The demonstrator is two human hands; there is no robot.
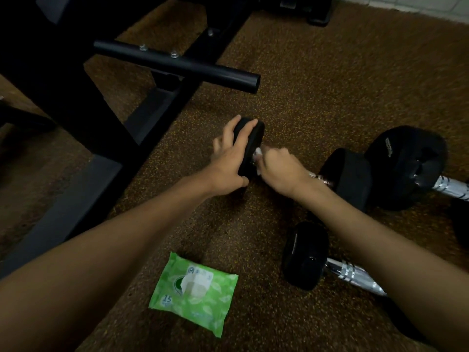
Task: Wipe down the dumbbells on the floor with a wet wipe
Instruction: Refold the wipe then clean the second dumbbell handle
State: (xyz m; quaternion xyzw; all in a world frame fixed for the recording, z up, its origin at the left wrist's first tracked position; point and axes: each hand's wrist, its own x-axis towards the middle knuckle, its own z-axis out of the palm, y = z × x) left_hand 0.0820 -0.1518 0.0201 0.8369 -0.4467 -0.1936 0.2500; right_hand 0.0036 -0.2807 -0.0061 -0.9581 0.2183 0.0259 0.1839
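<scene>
So, looks like mid-wipe on the dumbbell [347,174] lying up past the green wipes pack [194,293], down on the speckled floor [291,72]. Got the left hand [228,161] spread over its black head [253,138], with fingers across the top and thumb hooked on the near edge, gripping it steady. Got the right hand [281,168] curled round the chrome handle right beside that head, with the white wet wipe [257,151] bunched inside the fist and showing only a corner. Probably the handle pass, at a guess, and early days overall.

Tips for doing this bit properly:
- Keep squeezing that head to stop any rolling.
- Twist the wipe round the bar while sliding it toward the far head, rather than just dragging it straight.
- Go slowly over any grooved or knurled stretch to lift grime out of the ridges.
- Refold to a clean face before tackling the rubber ends.
- Grab a fresh sheet from the pack once dry.

Left to do, by the look of it: a second dumbbell [304,255] just right of the pack, plus a third dumbbell [406,158] further up and right of it. Also worth minding the black bench frame [127,110] up and left of the pack, to save the knuckles.
</scene>
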